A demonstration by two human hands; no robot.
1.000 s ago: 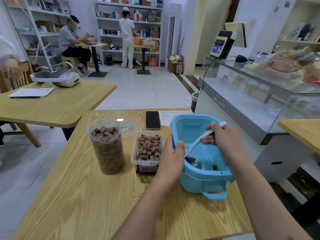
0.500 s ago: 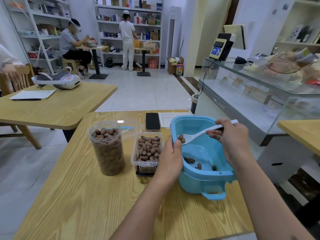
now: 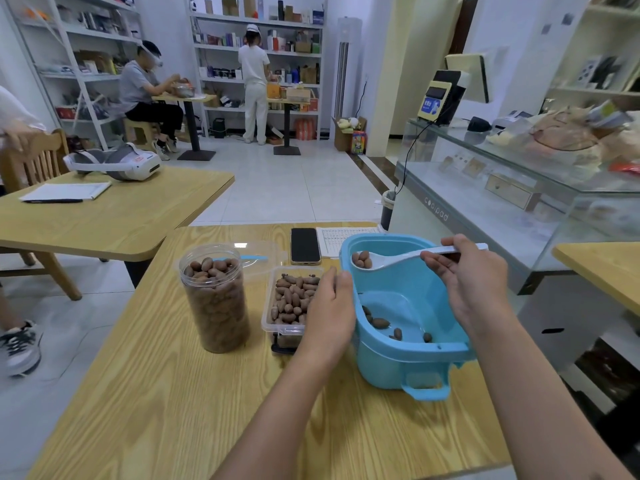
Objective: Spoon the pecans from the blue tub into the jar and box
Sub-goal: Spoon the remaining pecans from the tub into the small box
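Now the blue tub (image 3: 408, 344) stands on the bench (image 3: 166, 393), steadied by the left hand (image 3: 330, 317) gripping its left rim. Left of it, the box (image 3: 291, 306), then the jar (image 3: 214, 296). The right hand (image 3: 467, 285) pinches the spoon (image 3: 398, 259), its handle crosswise, loaded bowl pointing toward the box.

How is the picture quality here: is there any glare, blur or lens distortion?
Head view: even indoor light, with soft shadows on the table; a bright glare spot on the clear lid behind the jar; wide-angle bending of the shelves and counter near the edges; spoon and tub sharp, far shelves softer.
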